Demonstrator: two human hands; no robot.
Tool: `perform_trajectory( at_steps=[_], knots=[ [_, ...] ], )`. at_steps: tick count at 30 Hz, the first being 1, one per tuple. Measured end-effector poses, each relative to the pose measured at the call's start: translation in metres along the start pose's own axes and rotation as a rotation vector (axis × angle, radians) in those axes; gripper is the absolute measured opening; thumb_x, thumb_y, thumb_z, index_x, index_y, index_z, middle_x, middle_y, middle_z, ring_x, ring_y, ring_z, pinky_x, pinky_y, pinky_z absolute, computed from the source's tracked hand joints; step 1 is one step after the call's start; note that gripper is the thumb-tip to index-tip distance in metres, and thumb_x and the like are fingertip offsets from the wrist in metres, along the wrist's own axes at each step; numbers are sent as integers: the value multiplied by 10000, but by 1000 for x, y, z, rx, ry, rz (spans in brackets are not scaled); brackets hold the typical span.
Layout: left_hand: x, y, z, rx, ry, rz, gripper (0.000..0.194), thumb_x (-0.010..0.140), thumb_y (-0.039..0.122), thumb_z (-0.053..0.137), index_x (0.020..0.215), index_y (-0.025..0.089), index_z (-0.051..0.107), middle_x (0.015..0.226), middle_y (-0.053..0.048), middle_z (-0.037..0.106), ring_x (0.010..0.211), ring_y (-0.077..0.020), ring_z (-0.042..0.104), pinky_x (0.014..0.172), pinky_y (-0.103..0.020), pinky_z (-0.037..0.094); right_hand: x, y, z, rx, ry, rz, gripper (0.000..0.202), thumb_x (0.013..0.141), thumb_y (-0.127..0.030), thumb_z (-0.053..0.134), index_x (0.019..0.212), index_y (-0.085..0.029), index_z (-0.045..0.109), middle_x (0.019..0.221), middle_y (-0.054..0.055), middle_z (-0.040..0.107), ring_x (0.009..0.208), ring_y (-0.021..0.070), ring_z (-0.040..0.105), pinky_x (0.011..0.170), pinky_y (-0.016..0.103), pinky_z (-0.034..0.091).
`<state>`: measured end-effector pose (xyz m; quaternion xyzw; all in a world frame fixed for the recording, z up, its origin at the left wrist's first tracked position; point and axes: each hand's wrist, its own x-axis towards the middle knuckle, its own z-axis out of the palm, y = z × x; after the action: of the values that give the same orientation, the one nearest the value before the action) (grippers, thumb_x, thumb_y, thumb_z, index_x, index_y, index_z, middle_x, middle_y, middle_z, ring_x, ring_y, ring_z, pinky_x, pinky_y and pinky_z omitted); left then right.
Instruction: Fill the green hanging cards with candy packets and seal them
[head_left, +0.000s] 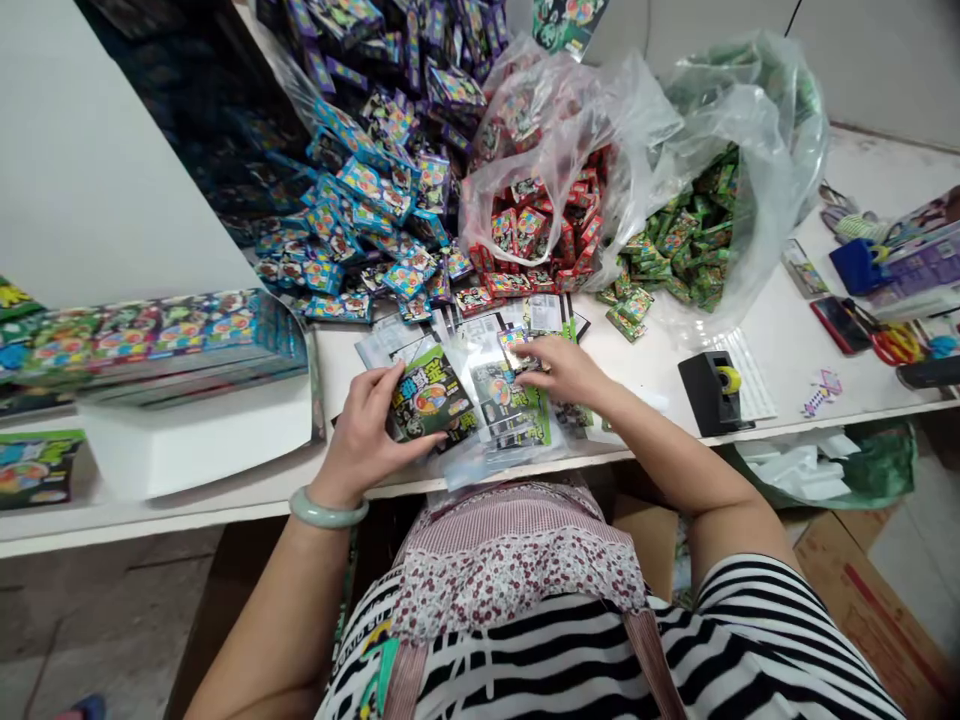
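Note:
A dark packet with green edging and colourful print (pixel 429 397) is gripped by my left hand (pixel 367 430), thumb along its lower edge and fingers at its upper left. My right hand (pixel 559 370) is over the flat packets, its thumb and fingers bent around the end of a small colourful packet (pixel 514 345). Beneath it lies another dark printed packet (pixel 499 392) in clear plastic. Flat printed sleeves (pixel 480 328) are spread behind both hands, near the table's front edge.
Behind are heaps of blue packets (pixel 360 215) and purple packets (pixel 450 85), plus bags of red packets (pixel 529 230) and green packets (pixel 682 235). A white box of packets (pixel 225 440) stands left. A black tape dispenser (pixel 709 395), scissors (pixel 896 343) and a phone (pixel 841 325) lie right.

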<state>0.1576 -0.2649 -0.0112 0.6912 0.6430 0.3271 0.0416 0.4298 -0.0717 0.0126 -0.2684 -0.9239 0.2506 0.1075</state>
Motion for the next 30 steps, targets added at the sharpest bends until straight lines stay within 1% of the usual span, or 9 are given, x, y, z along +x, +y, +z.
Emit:
perform_trajectory(
  at_steps=[3,7,10,12,14,16,21,27,30],
  knots=[
    [1,2,0,6,-15,-24,950,728,592,775,1512,253,359,1262,-127,516,1185,-344,560,1057,-548,493,8,20,-14,49,-2,29,534,835,-328,741,1340,-220,606,1360,135,637,1295,317,553,1090,535,417],
    [3,6,2,-2,-102,-30,947,737,629,744,1512,253,350,1278,-126,501,1208,-346,550,1064,-544,488,31,37,-11,-35,-267,-43,848,671,-282,860,1445,-235,517,1595,149,391,1512,385,260,1191,606,245],
    [3,7,4,-6,-142,-7,935,754,644,718,1509,237,345,1288,-138,490,1214,-347,542,1052,-526,495,36,36,-2,-62,-291,-78,731,689,-231,800,1382,-183,570,1512,183,472,1426,373,403,1163,575,308],
    [3,7,5,-2,-146,-9,940,752,640,722,1509,234,340,1291,-141,486,1214,-346,538,1051,-522,492,30,27,-2,-27,-140,-132,654,713,-244,751,1343,-175,587,1429,179,526,1346,344,484,1132,538,365],
    [3,6,6,-10,-143,-9,959,736,635,742,1509,236,338,1289,-141,486,1206,-343,537,1051,-522,489,18,12,-8,0,53,-197,647,743,-295,723,1362,-206,556,1411,157,521,1329,339,479,1122,546,373],
    [5,6,8,-33,-139,9,980,723,628,759,1514,233,334,1288,-143,485,1204,-343,536,1050,-522,488,5,-8,-16,-27,146,-252,633,786,-335,700,1387,-245,521,1427,138,501,1336,348,453,1122,573,362],
    [10,9,11,-34,-138,66,992,726,595,773,1525,227,315,1294,-150,485,1211,-343,530,1055,-524,478,-7,-42,-25,-158,-11,-385,534,843,-330,682,1351,-233,552,1419,152,525,1289,355,464,1074,576,426],
    [2,11,14,-27,-176,54,964,731,558,779,1515,213,336,1311,-166,497,1229,-354,521,1062,-532,465,-6,-38,-20,-128,-149,-428,536,835,-344,726,1330,-231,553,1408,150,530,1279,343,478,1050,588,463],
    [1,10,16,-24,-177,58,956,739,561,774,1513,209,338,1314,-171,501,1229,-354,523,1061,-533,467,-9,-39,-12,-74,-159,-389,658,825,-355,752,1406,-219,474,1404,165,516,1307,344,476,1078,579,459]
  ],
)
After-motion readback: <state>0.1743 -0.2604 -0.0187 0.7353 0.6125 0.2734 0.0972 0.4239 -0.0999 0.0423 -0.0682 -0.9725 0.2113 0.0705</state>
